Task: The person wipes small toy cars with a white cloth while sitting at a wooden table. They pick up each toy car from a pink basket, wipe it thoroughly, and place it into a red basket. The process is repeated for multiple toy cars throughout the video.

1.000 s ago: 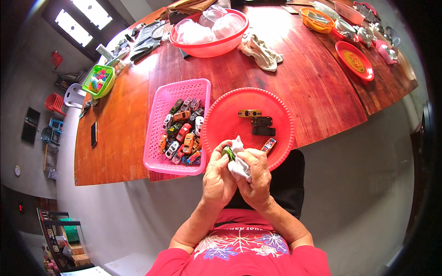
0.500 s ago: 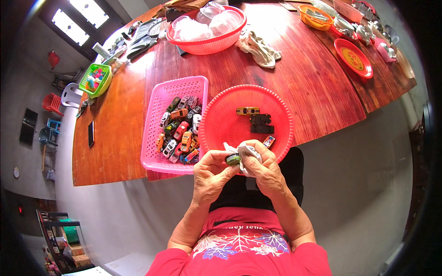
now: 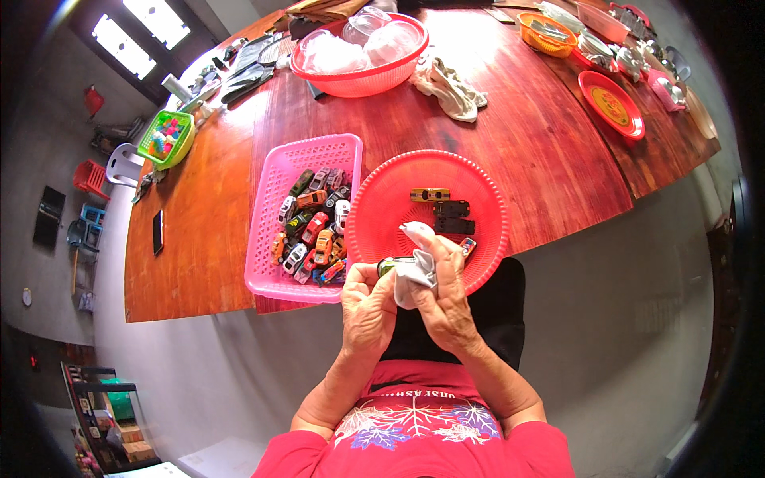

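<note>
Between finger and thumb, my left hand (image 3: 368, 307) grips a small green and black toy car (image 3: 387, 266). My right hand (image 3: 448, 303) holds a pale grey cloth (image 3: 417, 279) against the car's right end, which it covers. Both hands are over the near rim of a round red plastic basket (image 3: 374, 211). Inside that basket lie a gold toy car (image 3: 430, 194), two dark ones (image 3: 454, 217) and a small colourful one (image 3: 468, 246). To the left, a pink rectangular basket (image 3: 276, 163) holds many toy cars (image 3: 314, 225) in a heap.
On the wooden table (image 3: 195, 263) a phone (image 3: 158, 232) lies at the left, below a green basket (image 3: 189, 139). Farther back are a red basket of clear plastic items (image 3: 362, 84) and a crumpled cloth (image 3: 449, 89). A red plate (image 3: 612, 105) and an orange basket (image 3: 547, 37) stand at the right.
The cloth has shifted in my right hand and now wraps over more of the car, with one end sticking up. The car has turned and moved slightly left in my left hand.
</note>
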### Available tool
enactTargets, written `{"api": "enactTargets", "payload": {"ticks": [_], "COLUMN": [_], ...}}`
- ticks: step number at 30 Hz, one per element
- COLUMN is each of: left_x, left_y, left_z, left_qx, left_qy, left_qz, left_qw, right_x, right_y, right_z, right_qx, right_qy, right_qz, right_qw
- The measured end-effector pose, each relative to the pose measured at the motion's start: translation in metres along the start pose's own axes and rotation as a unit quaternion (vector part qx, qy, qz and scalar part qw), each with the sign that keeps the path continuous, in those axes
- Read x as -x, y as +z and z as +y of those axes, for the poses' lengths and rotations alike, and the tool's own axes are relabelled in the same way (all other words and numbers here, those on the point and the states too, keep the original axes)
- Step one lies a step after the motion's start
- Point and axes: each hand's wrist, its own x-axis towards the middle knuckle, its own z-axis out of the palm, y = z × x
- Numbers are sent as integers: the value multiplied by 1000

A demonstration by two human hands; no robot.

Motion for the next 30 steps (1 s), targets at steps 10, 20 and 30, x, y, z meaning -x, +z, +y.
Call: {"api": "enactTargets", "payload": {"ticks": [10,20,30], "left_x": [4,4,8], "left_y": [2,4,5], "left_z": [4,1,2], "left_qx": [-144,-7,-83], "left_qy": [-42,-124,-156], "left_qz": [-60,-72,-126], "left_qw": [987,990,976], "right_x": [-4,-16,-10], "right_y": [1,-12,-8], "right_z": [23,10,24], "right_qx": [-218,19,-125], "right_qy": [118,-66,28], "right_qz": [121,5,14], "right_qw": [961,998,992]}}
